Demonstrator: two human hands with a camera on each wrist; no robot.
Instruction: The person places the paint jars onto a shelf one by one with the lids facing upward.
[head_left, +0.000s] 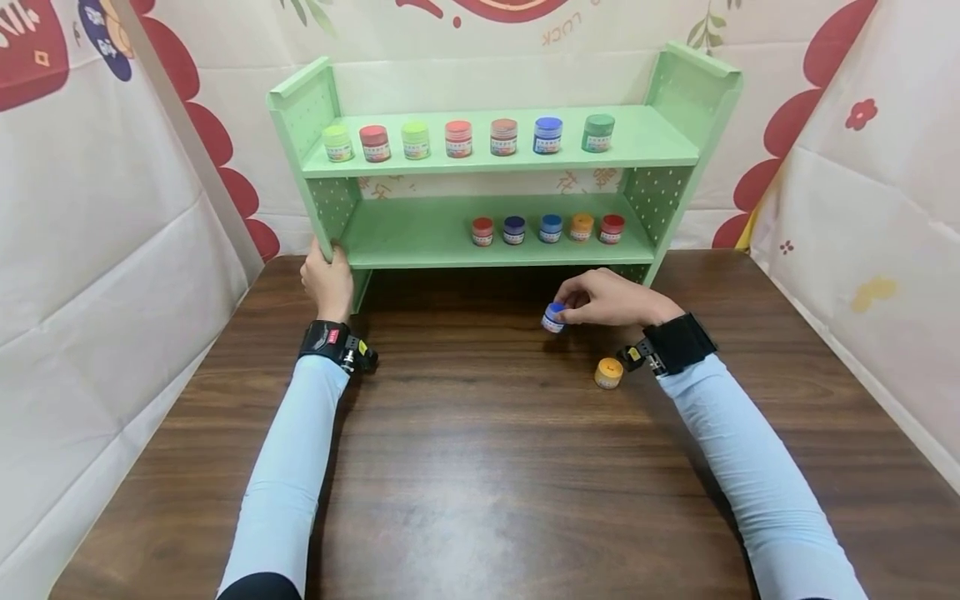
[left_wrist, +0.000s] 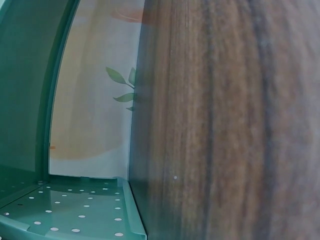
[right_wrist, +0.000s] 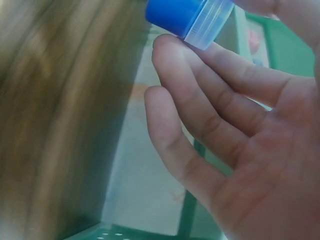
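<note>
My right hand (head_left: 611, 298) pinches a small paint jar with a blue lid (head_left: 553, 317) between thumb and fingertips, just above the table in front of the shelf. In the right wrist view, the blue lid (right_wrist: 175, 15) and clear body of that jar show at the top, by the fingertips. A yellow-lidded jar (head_left: 608, 373) stands on the table below the right wrist. Over on the left, my left hand (head_left: 327, 282) grips the lower front edge of the side panel of the green shelf (head_left: 420, 229). The left wrist view shows the shelf's perforated panel (left_wrist: 70, 207), the hand itself out of frame.
Several jars stand in a row on the upper board (head_left: 480, 165), with lids in green, red, pink and blue, such as the dark green one (head_left: 597, 133). More jars, including an orange-lidded one (head_left: 581, 227), line the right half of the lower board. Printed cloth (head_left: 112, 250) surrounds the wooden table (head_left: 450, 467).
</note>
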